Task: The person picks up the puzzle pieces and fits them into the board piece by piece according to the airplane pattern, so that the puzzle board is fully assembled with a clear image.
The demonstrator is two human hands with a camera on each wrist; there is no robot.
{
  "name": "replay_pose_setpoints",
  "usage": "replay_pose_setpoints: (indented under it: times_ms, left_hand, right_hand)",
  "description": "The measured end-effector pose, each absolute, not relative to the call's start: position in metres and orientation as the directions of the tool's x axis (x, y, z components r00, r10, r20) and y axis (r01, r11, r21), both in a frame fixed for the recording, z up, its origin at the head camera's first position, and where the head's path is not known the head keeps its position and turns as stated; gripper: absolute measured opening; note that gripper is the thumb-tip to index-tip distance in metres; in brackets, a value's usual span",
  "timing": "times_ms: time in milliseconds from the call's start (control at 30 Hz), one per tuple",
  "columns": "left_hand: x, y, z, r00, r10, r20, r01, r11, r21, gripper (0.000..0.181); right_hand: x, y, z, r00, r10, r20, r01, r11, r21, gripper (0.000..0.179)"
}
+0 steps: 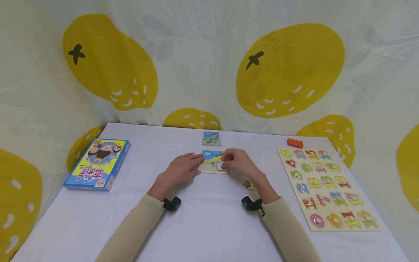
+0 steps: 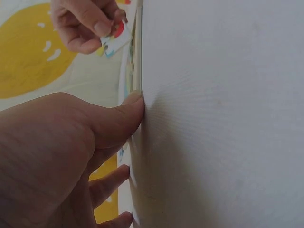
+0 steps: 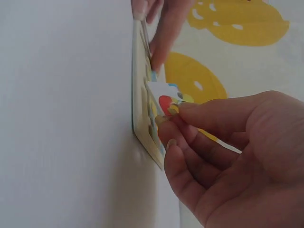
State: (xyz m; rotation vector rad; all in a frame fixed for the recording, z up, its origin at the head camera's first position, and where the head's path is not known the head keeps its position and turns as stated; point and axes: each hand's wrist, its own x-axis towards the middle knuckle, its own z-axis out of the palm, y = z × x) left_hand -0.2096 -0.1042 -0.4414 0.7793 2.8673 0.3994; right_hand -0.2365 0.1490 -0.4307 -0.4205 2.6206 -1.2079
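A small wooden puzzle board (image 1: pixel 209 169) with a blue and yellow picture lies flat on the table. My left hand (image 1: pixel 184 167) rests at its left side, fingers stretched over the board and thumb (image 2: pixel 128 116) touching its near edge. Over the board's right part, my right hand (image 1: pixel 240 163) pinches a white puzzle piece (image 3: pixel 159 89) with a red spot between thumb and fingers. The piece is tilted above the board surface, as the right wrist view shows. A colourful loose piece (image 1: pixel 248 185) lies partly beside my right wrist.
A small picture card (image 1: pixel 211 138) lies beyond the board. On the left is a blue and yellow box (image 1: pixel 98 163). A wooden number board (image 1: pixel 327 193) lies on the right, with an orange block (image 1: pixel 295 143) behind it. A patterned cloth (image 1: pixel 203 72) hangs at the back.
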Motion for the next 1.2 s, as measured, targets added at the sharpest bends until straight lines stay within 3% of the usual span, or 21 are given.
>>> replay_pose_setpoints:
  times_ms: [700, 1200]
  left_hand:
    - [-0.214, -0.104, -0.445, -0.864, 0.5, -0.059, 0.458, 0.83, 0.319, 0.058]
    - [-0.214, -0.106, -0.445, -0.865, 0.497, -0.065, 0.453, 0.83, 0.325, 0.057]
  right_hand:
    - [-0.232, 0.103, -0.445, -0.957, -0.29, -0.003, -0.202, 0.673, -0.712, 0.005]
    - [-0.234, 0.085, -0.44, -0.945, -0.322, -0.051, -0.213, 0.727, -0.652, 0.009]
